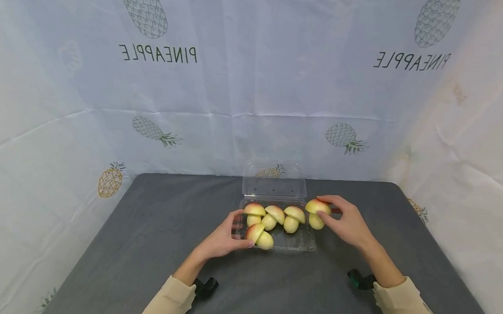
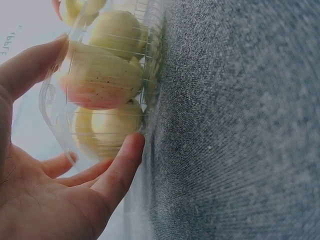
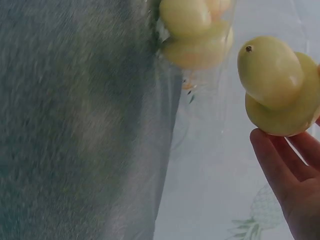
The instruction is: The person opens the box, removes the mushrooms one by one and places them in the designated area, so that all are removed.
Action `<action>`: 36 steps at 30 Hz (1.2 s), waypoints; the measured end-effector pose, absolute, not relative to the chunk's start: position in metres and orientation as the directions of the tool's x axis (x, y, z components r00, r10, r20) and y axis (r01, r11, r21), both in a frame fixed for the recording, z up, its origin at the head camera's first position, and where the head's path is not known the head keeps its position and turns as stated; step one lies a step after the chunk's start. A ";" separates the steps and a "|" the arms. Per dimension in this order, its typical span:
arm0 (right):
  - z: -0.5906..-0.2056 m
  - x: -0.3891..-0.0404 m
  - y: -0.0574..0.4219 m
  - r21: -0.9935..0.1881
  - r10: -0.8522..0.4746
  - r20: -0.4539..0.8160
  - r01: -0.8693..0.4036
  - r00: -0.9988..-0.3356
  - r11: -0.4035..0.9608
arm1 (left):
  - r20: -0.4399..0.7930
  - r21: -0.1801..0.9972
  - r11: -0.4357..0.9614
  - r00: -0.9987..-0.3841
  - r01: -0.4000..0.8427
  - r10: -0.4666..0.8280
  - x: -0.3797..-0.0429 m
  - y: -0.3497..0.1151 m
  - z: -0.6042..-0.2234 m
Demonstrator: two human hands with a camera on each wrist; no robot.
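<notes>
A clear plastic clamshell container (image 1: 291, 243) sits on the table with its lid raised at the back. Inside are several mushroom-shaped gourds, yellow-green with reddish caps; three stand in the back row and one gourd (image 1: 265, 241) leans at the front left. My left hand (image 1: 224, 235) grips the container's left end, thumb at the front corner and fingers along the side wall (image 2: 107, 100). Just beyond the right end, my right hand (image 1: 350, 223) holds another mushroom-shaped gourd (image 3: 272, 75) by its cap, stem down, higher than the container's rim.
The dark grey table (image 1: 169, 205) extends around the container. White cloth (image 1: 254, 82) printed with pineapples hangs behind and at both sides, close behind the raised lid (image 1: 273, 183). Black wrist devices (image 1: 205, 287) show beneath both wrists.
</notes>
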State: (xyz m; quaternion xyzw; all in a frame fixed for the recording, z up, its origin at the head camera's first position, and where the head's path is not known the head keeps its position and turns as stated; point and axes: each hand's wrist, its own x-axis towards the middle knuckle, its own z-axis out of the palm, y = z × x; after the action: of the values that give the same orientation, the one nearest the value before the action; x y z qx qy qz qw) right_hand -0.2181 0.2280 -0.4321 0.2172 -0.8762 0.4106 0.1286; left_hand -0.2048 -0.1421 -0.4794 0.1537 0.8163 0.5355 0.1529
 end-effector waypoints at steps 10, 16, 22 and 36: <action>-0.437 -0.230 0.238 -0.667 -0.271 0.347 -0.440 -0.898 0.601 | -0.077 0.925 0.370 -0.908 0.089 0.413 -0.203 -0.141 -0.478; -0.442 -0.240 0.243 -0.657 -0.253 0.327 -0.412 -0.910 0.632 | -0.068 0.930 0.356 -0.908 0.093 0.414 -0.202 -0.141 -0.476; -0.449 -0.246 0.250 -0.663 -0.235 0.296 -0.377 -0.926 0.647 | -0.072 0.928 0.360 -0.907 0.091 0.414 -0.202 -0.141 -0.475; -0.471 -0.260 0.265 -0.700 -0.222 0.166 -0.273 -0.961 0.659 | -0.080 0.923 0.373 -0.908 0.088 0.412 -0.202 -0.142 -0.478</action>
State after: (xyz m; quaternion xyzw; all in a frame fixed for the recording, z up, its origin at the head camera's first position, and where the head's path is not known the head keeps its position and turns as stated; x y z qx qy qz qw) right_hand -0.2602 0.2651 -0.4707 0.1360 -0.9102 0.3897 0.0330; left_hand -0.2022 -0.1415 -0.4778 0.1536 0.8149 0.5383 0.1506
